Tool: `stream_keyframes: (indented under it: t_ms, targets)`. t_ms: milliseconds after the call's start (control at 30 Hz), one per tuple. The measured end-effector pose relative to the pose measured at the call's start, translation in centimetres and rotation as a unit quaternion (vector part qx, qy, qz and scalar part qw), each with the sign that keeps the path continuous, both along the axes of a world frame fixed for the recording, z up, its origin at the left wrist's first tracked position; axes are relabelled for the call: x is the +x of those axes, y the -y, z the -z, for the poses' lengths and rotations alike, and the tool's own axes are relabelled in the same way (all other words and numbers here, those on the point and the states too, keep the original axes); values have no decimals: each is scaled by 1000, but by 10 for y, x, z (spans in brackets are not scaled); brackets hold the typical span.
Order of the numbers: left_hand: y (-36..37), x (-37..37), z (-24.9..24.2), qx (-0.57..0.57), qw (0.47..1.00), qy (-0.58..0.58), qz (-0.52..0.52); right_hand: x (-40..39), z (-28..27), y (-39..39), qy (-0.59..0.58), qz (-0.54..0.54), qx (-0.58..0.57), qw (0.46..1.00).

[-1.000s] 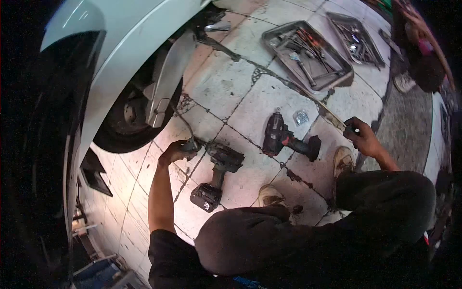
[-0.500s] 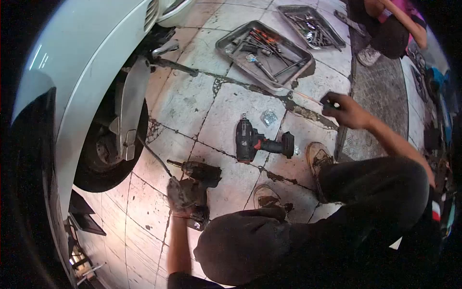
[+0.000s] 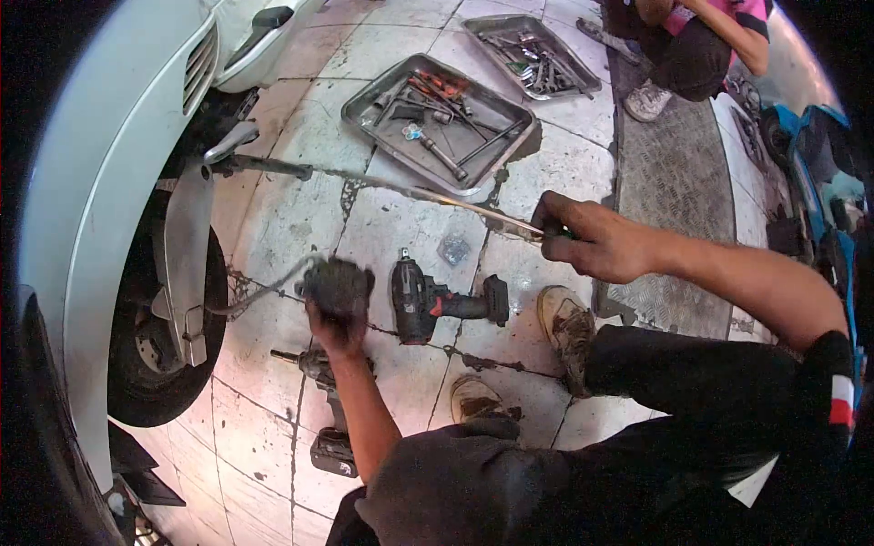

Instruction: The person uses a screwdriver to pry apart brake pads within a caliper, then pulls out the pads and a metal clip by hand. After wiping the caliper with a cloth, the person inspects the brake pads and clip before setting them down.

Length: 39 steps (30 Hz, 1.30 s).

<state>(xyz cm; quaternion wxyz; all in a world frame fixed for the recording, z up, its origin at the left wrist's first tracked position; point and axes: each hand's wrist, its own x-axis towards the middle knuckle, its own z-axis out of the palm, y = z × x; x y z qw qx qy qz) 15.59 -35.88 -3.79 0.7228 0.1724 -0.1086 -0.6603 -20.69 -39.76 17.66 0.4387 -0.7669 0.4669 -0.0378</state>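
Observation:
My left hand (image 3: 340, 332), blurred, is closed around a dark, blocky part (image 3: 339, 287) on the end of a black hose (image 3: 264, 293) that runs to the wheel (image 3: 155, 364). A long thin screwdriver (image 3: 482, 211) is gripped in my right hand (image 3: 596, 238); its shaft points left, towards the tray, and its handle is mostly hidden in my fingers. Between my hands a black cordless impact wrench (image 3: 411, 296) lies on the tiles. Beneath my left forearm lies a second cordless impact wrench (image 3: 333, 452), partly covered.
A metal tray (image 3: 369, 141) of tools lies ahead, with another tool tray (image 3: 569, 91) behind it. A small clear bag (image 3: 452, 249) is by the impact wrench. White vehicle bodywork (image 3: 100, 155) fills the left side. Another person (image 3: 696, 68) crouches at upper right.
My left hand has risen from beside the lower impact wrench with the dark part, bending the hose. My right hand has moved left and down with the screwdriver. The view has shifted.

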Motion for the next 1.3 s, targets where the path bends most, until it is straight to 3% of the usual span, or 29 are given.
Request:
stream_keyframes:
  t_ms: [67,100,167,200,233,267,367,400,500,567,600,667,800,833,867,933,1067,1133,1167,1233,1300]
  targets:
    - [31,38,21,-5,958,277,68,6,14,-9,2,32,43,999]
    - [42,47,34,-4,958,281,60,9,35,-14,37,79,44,995]
    - [54,61,52,-96,978,113,147,21,62,-29,96,161,100,977]
    - [56,39,42,-51,991,66,109,28,79,-39,166,127,39,977]
    - [64,11,34,-160,976,-50,140,35,108,-47,200,97,-65,973]
    - [71,-11,28,-269,934,-164,165,50,87,-58,162,131,73,975]
    - [64,-37,14,-266,928,-225,129,92,112,-82,188,193,52,962]
    - [57,-42,9,-261,924,-255,118,109,122,-86,220,200,-19,955]
    - [35,-47,-5,-247,911,-312,107,154,136,-73,222,231,-90,943]
    - [12,-41,-15,-63,987,-148,13,182,126,-58,187,220,-107,951]
    - [1,-36,-17,31,997,-61,-32,195,129,-55,186,225,-110,950]
    - [-6,-16,-5,96,990,-32,-100,215,141,-49,335,207,-161,905]
    - [-38,-2,7,118,991,24,-55,215,148,-54,230,219,-63,946]
    - [-38,-12,-16,239,961,76,-117,215,146,-54,183,193,-13,964]
    - [-48,-7,-24,202,977,47,-51,213,144,-53,133,168,33,976]
    - [-51,-6,-34,176,983,19,-55,215,147,-54,140,160,-13,977]
    - [-62,5,7,171,976,73,-112,222,156,-54,158,158,45,974]
    - [-61,6,20,44,995,66,-57,223,165,-55,185,155,60,969]
    - [-60,9,30,48,995,65,-60,223,166,-57,214,149,58,964]
    - [-50,18,42,-56,992,-110,29,221,169,-57,243,139,55,958]
    - [-39,24,45,-107,984,-120,82,219,173,-56,235,122,68,962]
